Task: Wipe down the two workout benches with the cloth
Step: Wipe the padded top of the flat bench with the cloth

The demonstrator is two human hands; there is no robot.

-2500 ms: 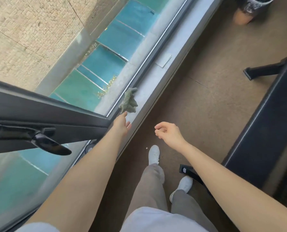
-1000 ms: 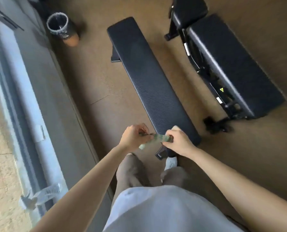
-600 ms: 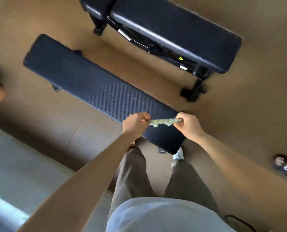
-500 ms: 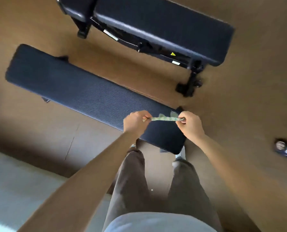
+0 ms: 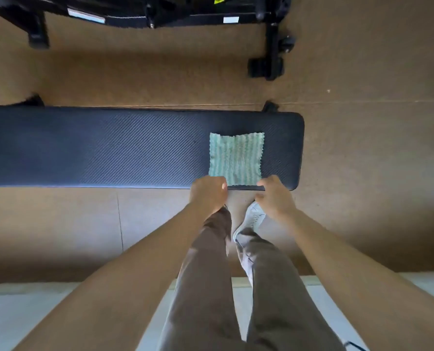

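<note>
A long black flat bench (image 5: 109,148) runs across the view in front of me. A green striped cloth (image 5: 236,158) lies spread flat on its pad near the right end. My left hand (image 5: 208,193) is curled over the cloth's near left corner and grips it. My right hand (image 5: 274,196) is at the near right corner, fingertips touching the cloth's edge and thumb held apart below the bench edge. Only the black frame and foot of the second bench (image 5: 269,46) show along the top.
Brown floor surrounds the benches. My legs and a white shoe (image 5: 251,219) stand just before the flat bench. A pale ledge (image 5: 33,312) runs along the bottom behind me.
The cloth was stretched taut between both hands above the bench end; now it lies unfolded flat on the pad. The view has swung so that the bench runs level across it.
</note>
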